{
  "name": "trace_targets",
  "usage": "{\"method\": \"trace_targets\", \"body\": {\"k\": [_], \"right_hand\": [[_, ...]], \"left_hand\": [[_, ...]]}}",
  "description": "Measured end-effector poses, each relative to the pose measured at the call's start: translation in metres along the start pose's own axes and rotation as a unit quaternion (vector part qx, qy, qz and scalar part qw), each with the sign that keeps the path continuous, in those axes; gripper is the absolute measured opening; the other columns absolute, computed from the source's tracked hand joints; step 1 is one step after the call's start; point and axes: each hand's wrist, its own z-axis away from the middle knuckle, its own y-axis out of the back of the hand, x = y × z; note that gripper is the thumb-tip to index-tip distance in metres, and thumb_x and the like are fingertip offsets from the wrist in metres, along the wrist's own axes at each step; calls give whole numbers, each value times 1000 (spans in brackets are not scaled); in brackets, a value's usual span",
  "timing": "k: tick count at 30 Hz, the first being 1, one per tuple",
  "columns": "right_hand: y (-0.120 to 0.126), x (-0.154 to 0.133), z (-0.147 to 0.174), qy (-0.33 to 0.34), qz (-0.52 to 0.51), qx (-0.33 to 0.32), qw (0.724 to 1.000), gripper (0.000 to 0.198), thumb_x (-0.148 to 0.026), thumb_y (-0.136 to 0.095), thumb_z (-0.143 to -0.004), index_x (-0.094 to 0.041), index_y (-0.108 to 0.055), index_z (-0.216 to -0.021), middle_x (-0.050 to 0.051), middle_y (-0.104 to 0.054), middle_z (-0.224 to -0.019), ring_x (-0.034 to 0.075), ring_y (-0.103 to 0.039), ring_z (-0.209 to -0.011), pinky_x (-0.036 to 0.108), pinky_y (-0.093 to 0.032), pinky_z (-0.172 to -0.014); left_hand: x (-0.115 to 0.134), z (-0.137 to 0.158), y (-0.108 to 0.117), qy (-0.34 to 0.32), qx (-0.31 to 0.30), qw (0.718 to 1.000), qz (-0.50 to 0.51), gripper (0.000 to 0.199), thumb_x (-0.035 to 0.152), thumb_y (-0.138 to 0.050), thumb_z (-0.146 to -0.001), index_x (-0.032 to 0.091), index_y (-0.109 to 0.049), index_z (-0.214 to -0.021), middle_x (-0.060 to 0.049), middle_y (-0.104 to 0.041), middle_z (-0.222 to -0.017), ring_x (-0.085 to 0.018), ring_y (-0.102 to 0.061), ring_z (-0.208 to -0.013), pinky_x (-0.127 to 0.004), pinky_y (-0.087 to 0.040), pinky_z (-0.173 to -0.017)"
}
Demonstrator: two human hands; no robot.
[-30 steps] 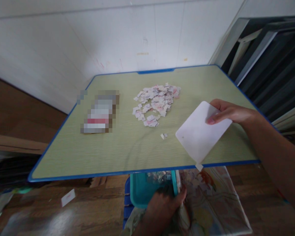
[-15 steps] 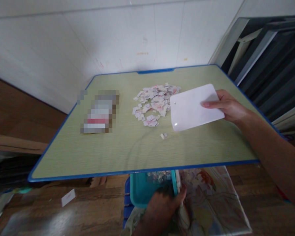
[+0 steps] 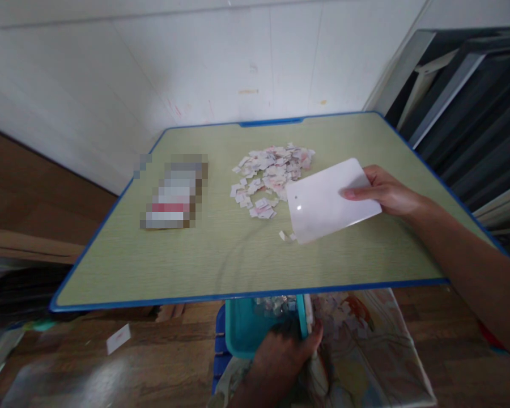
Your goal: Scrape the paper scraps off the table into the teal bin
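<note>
My right hand (image 3: 385, 191) grips a thin white plastic board (image 3: 329, 207) by its right end, thumb on top. The board is tilted above the table, its left edge close to a pile of small paper pieces (image 3: 272, 167). A few loose scraps (image 3: 284, 235) lie at its lower left corner. Below the table's front edge, my left hand (image 3: 280, 351) is closed on the right side of a teal plastic tub (image 3: 240, 334), with the thumb outside; the other fingers are dark and partly hidden. Small clear packets (image 3: 278, 305) lie in the tub.
The blue-edged folding table (image 3: 187, 260) stands against a white wall. A blurred-out flat item (image 3: 172, 195) lies on its left. More paper scraps sit on a patterned, plastic-covered surface (image 3: 378, 351) beside the tub. A white card (image 3: 119, 339) is on the wooden floor, and dark panels (image 3: 471, 96) lean at right.
My right hand has brought the white board slightly down and to the left, nearer the loose scraps. My left hand stays at the tub.
</note>
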Motion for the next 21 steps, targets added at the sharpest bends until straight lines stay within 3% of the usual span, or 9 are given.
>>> {"method": "trace_targets", "body": {"k": [6, 13, 21], "right_hand": [[1, 5, -2, 32, 17, 58, 998, 27, -34, -61, -60, -16, -59, -80, 2, -62, -69, 12, -55, -53, 22, -42, -44], [1, 3, -3, 15, 27, 26, 999, 25, -32, -62, -60, -15, -60, -78, 2, -62, -71, 12, -55, -55, 22, -41, -45], [6, 5, -2, 13, 30, 47, 998, 25, -33, -60, -61, -16, -60, -80, 2, -62, -70, 13, -55, -53, 22, -39, -44]], "left_hand": [[0, 0, 1, -6, 0, 1000, 5, 60, 13, -41, -77, 25, -11, -127, -3, -54, -74, -20, -52, -65, -29, -41, -53], [-1, 0, 1, -10, -3, 1000, 11, 61, 13, -41, -76, 25, -9, -127, -3, -54, -75, -19, -52, -66, -29, -40, -54], [0, 0, -1, -1, -4, 1000, -3, 60, 13, -40, -77, 26, -9, -127, -1, -53, -70, -18, -52, -62, -28, -40, -53]]}}
